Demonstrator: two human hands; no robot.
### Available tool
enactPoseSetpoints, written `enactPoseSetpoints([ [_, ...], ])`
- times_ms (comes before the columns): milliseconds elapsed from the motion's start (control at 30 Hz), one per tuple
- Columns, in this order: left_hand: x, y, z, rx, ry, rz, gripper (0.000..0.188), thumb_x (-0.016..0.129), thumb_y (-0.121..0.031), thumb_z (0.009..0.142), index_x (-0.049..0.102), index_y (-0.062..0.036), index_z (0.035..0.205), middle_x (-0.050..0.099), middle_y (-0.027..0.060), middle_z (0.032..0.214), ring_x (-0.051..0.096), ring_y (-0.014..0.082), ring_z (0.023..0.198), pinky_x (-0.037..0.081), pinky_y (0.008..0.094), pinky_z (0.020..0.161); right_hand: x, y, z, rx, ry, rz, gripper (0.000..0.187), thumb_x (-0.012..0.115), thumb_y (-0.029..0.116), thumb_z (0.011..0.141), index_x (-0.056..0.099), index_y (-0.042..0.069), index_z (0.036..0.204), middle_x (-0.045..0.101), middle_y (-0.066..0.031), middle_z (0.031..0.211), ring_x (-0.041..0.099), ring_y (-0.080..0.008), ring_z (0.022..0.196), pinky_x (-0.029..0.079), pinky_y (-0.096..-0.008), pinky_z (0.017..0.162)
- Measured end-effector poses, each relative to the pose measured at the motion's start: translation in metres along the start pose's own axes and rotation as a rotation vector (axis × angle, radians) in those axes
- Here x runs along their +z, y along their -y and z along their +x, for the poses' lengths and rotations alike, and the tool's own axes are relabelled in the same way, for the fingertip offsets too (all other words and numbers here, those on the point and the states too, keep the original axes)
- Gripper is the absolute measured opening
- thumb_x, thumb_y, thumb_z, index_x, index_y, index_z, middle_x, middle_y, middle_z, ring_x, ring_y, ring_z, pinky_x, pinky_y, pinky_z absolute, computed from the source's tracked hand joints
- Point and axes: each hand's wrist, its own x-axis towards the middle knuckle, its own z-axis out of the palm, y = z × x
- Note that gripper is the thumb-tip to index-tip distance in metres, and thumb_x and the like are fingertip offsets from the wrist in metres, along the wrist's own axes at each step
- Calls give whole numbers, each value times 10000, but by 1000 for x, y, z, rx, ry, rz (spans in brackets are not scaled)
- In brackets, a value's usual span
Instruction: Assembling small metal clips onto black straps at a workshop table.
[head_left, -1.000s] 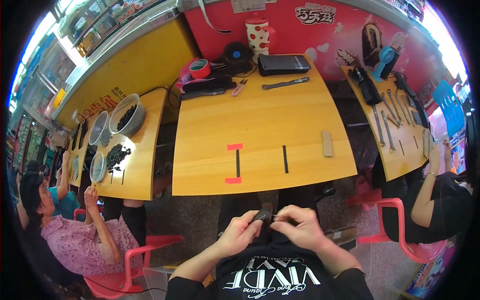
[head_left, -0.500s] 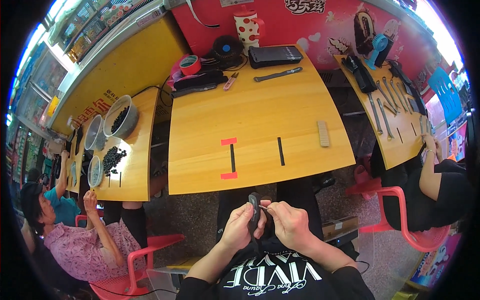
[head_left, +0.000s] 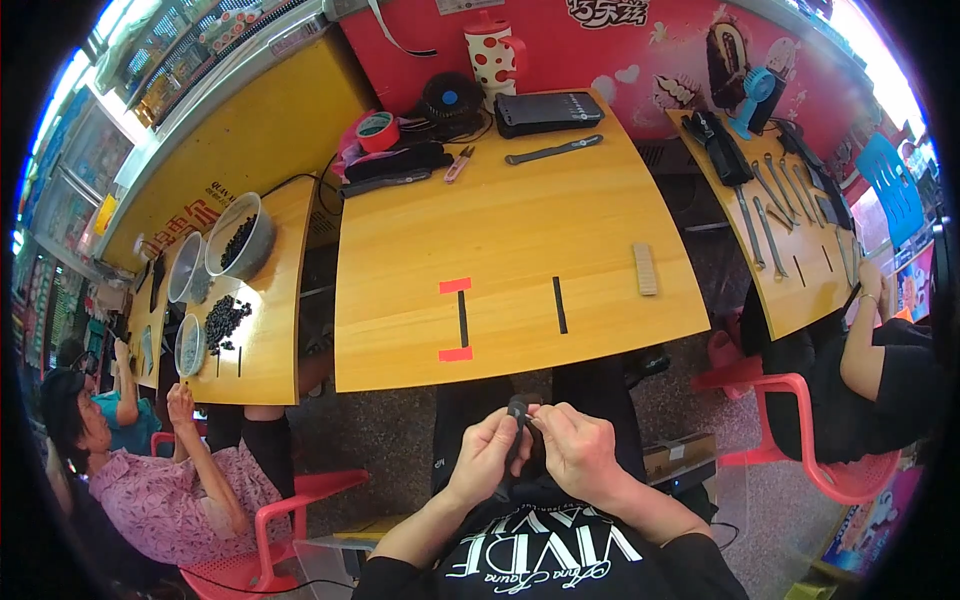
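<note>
In front of my lap, beyond the table's near edge, my left hand (head_left: 483, 458) is closed around a dark strap-like piece (head_left: 517, 410) with a rounded upper end. My right hand (head_left: 580, 447) is beside it, fingers pinched close to the strap's edge. A thin, light-coloured bit shows at its fingertips, too small to name. The strap's lower part is lost against my black shirt. On the wooden table (head_left: 480, 225) lie a similar grey strap (head_left: 554, 150), pink-handled thread snips (head_left: 459, 165) and a tan ribbed block (head_left: 644, 270).
Red tape marks (head_left: 455, 286) and black strips (head_left: 560, 305) are on the tabletop. At its back stand a black case (head_left: 548, 112), a spotted cup (head_left: 493, 65), a fan (head_left: 450, 97) and tape roll (head_left: 377, 131). Co-workers sit left and right; tubs (head_left: 243, 240) stand on the left table.
My right fingers have come in closer against the strap, and the strap's top has dipped slightly in my left hand. The thin bit now shows less.
</note>
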Motion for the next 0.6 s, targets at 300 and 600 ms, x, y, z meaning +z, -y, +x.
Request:
enactPoseSetpoints([
  [300,-1,9,-2,126,-58,413,279,463,-188,1049,594,-18,1226,560,-11,697,493,41,555,404,199,490,-7,-7,9,-29,48,120,135,729,80,811,609,26,780,541,-85,653,554,-240,511,408,-323,439],
  [600,5,2,-7,161,-99,475,288,477,-155,1038,588,-18,1266,559,-12,703,490,36,560,415,200,497,2,-17,-3,-462,-176,-297,176,760,107,716,596,48,738,446,-35,603,482,-199,463,348,-309,401],
])
